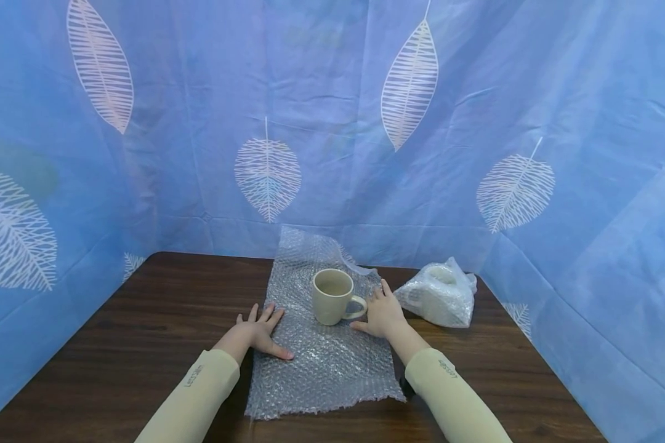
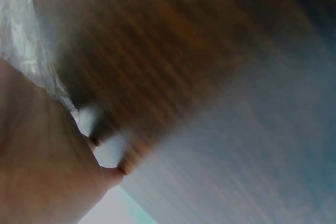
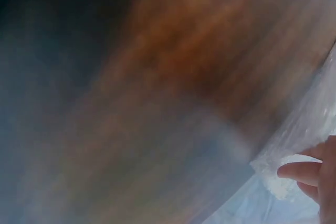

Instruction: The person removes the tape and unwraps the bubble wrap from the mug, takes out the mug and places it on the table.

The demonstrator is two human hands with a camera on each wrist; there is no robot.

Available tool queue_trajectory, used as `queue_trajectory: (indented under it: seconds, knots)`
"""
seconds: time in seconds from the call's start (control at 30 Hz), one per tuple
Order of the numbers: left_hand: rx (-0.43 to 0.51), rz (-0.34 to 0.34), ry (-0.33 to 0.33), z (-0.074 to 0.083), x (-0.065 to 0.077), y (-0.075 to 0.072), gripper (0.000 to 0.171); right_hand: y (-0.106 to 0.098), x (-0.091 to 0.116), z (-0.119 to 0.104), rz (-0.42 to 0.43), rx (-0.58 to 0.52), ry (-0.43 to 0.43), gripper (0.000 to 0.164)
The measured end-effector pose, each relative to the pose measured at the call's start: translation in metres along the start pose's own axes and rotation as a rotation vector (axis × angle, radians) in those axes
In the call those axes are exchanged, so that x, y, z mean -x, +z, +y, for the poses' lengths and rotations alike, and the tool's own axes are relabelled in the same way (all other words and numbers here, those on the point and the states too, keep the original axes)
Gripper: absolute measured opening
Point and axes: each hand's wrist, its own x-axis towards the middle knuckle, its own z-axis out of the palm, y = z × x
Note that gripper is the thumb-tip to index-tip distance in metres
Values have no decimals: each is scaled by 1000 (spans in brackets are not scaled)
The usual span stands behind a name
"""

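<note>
Cream-coloured, round ceramic-looking mug [image 1: 328, 306] stands upright in front of you on a clear rectangular sheet of plastic bubble wrap [image 1: 321, 375], its handle turned toward your right. The sheet lies lengthwise over a dark brown worktop [image 1: 199, 289] with wood grain and a rounded far left corner. Its near edge is ragged, and its far end rises past the worktop's back edge, with a curled corner on the right.

Your left hand [image 1: 261, 332] rests at the sheet's left edge, fingers spread apart and thumb reaching over the wrap. Your right hand [image 1: 385, 314] is at the right edge, near the mug's handle, its fingers extended and the thumb held away from them; you cannot tell whether it touches the handle. Just beyond that hand, toward the back right, a pale rounded object wrapped in clear plastic forms a bundle [image 1: 443, 301] on the worktop.

Around you, blue cloth curtains [image 1: 332, 74] printed with large white leaves hang behind the worktop and along both sides, creased in places. In both wrist views the worktop is blurred, with a pale bluish sheen across its brown grain.
</note>
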Motion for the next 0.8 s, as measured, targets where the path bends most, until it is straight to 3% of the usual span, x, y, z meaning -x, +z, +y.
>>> queue_trajectory:
  seconds: [0.13,0.27,0.47,0.6,0.8]
  knots:
    - [-5,0,-4,0,0,0,126,2,1,-3,-43,-21,-5,94]
    - [-2,11,3,0,1,1,125,3,3,-3,-34,-14,-17,97]
    - [-2,13,11,1,2,2,125,4,9,-3,-54,-51,-107,93]
    - [-7,6,17,3,3,1,125,6,10,-3,-112,-187,-115,90]
    - [-3,19,15,-4,-4,5,126,10,11,1,-179,-476,-81,100]
